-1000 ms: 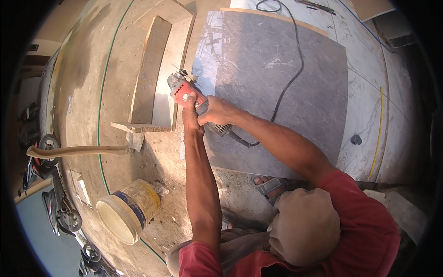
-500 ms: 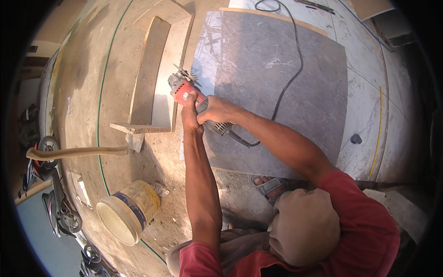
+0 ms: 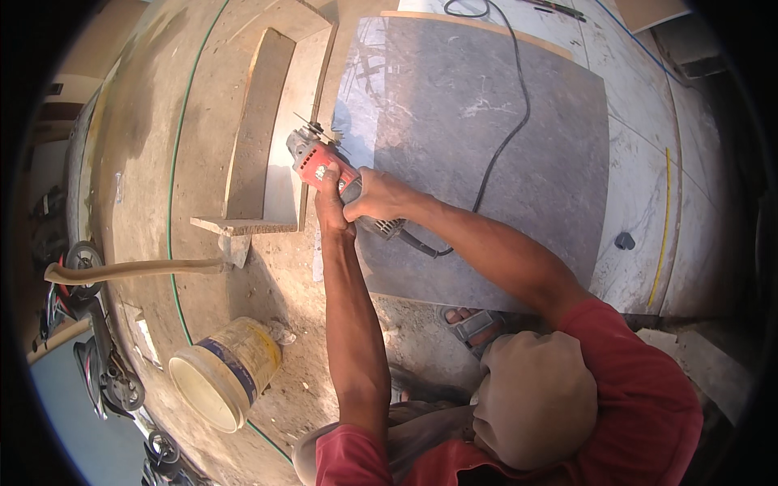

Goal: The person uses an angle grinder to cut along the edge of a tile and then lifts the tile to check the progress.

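Observation:
Both my hands are closed around a red and black angle grinder. My left hand grips it just behind the head, with the thumb along the red body. Behind that, my right hand wraps over the dark rear part. The grinder's disc, seen nearly edge-on, points away from me over the left edge of a large grey slab. I cannot tell whether the disc touches it. A black power cord runs from the grinder's rear across the slab.
Left of the slab lies a long trough-like frame of boards. A wooden-handled tool lies below it, near a dirty white bucket. A green hose crosses the dusty ground. White marbled slabs lie at right.
The angle grinder has moved slightly left and its head has tilted a little, with both my hands still on it. The bucket, boards and slab stay in place.

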`<state>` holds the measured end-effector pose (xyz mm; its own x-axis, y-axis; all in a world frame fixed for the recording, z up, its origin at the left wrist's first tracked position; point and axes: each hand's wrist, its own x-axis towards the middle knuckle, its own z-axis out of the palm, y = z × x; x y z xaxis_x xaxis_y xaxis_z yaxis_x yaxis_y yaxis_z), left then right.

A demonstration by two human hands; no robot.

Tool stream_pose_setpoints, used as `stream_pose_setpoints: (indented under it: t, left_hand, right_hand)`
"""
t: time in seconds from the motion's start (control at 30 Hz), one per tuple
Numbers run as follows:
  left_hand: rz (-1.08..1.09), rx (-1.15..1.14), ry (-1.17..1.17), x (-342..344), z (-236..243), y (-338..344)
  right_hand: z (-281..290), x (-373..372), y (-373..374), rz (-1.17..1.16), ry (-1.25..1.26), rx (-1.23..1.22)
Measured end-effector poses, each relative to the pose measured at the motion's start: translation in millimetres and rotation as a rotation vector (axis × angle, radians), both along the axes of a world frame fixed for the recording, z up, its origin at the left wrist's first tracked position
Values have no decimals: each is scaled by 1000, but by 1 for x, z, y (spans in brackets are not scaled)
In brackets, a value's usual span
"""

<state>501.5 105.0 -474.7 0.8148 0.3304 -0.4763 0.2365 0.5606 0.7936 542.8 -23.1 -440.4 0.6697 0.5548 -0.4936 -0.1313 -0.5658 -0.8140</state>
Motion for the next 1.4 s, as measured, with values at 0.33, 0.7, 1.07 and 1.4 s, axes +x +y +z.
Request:
stream_pose_setpoints:
  t: [0.33,0.7,1.07,1.4]
  left_hand:
    - [-4,-2,16,0,1,4]
    - [-6,-12,38,1,2,0]
    - [-13,-22,25,2,-1,4]
    - [-8,-55,17,3,4,1]
  right_hand:
    - [0,0,3,-6,33,2]
    - [2,2,-1,-8,33,18]
    - [18,5,-3,36,81,50]
    - [16,4,-1,23,50,-33]
